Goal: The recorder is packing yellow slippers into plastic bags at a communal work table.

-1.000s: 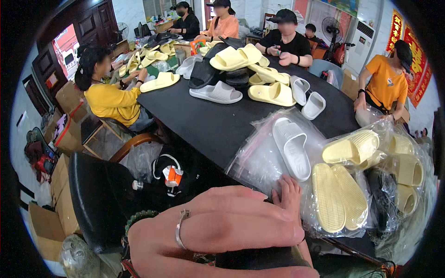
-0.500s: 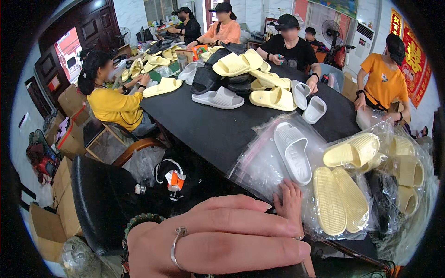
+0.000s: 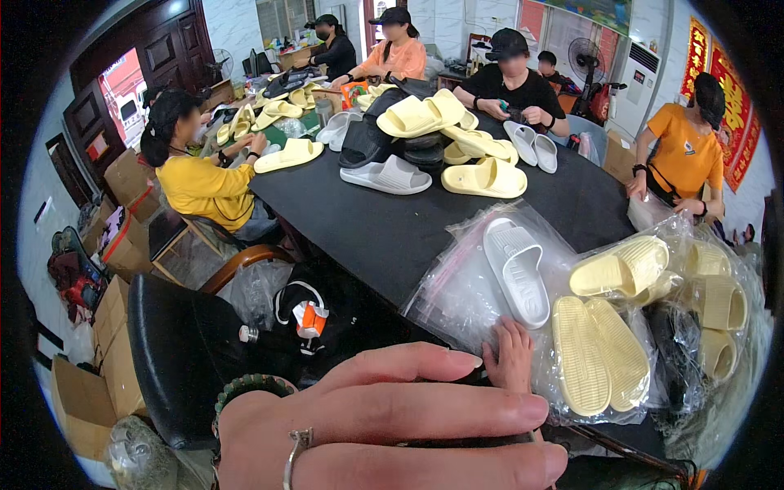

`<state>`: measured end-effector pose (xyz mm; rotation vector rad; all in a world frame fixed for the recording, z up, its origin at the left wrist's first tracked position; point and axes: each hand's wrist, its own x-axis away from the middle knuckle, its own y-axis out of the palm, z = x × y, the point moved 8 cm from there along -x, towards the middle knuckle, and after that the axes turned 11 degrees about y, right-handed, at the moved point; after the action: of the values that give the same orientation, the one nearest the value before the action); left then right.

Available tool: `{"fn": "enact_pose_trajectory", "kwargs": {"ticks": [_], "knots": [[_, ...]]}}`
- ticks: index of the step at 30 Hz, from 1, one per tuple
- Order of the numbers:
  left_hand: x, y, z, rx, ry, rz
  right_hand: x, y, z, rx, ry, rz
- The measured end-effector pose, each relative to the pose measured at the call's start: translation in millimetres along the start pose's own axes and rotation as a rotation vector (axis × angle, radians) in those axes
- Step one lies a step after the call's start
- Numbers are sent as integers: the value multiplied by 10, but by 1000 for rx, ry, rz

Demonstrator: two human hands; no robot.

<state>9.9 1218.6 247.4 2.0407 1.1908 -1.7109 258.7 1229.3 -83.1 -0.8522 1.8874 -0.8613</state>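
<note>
Close to the camera, my left hand [image 3: 384, 425] stretches in from the lower left, fingers extended and slightly apart, with a ring and a braided bracelet. I see nothing held in it. Beyond it, my right hand [image 3: 510, 351] lies palm down with fingers spread at the near edge of a clear plastic bag [image 3: 449, 269]. A white slide sandal [image 3: 518, 269] lies on that bag, its heel beside my right fingertips. To the right, a pair of pale yellow slides [image 3: 600, 355] rests soles up on plastic.
More bagged yellow slides [image 3: 621, 265] and a black slide [image 3: 678, 351] crowd the right. A heap of yellow, black and grey slides [image 3: 420, 114] covers the middle of the black table [image 3: 327, 212]. Several co-workers sit around it. A black chair [image 3: 175, 351] stands at left.
My left hand has shifted slightly right and lower, its fingers spreading a little. Across the table, a co-worker has set the grey slides side by side and drawn their hands together. My right hand stays put.
</note>
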Motion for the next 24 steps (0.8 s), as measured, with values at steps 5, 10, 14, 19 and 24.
{"fn": "enact_pose_trajectory", "kwargs": {"ticks": [5,10,14,19,24], "knots": [[58,-67,49,-40,12,46,-9,8,-9,16,-5,5],[91,-107,106,-78,32,92,-5,1,-4,13,5,5],[126,-88,59,-110,45,133,-3,23,18,8,0,-1],[141,-63,44,-161,61,174,-11,30,-17,-8,-12,1],[237,-46,110,-173,79,232,11,47,64,8,17,-2]]}}
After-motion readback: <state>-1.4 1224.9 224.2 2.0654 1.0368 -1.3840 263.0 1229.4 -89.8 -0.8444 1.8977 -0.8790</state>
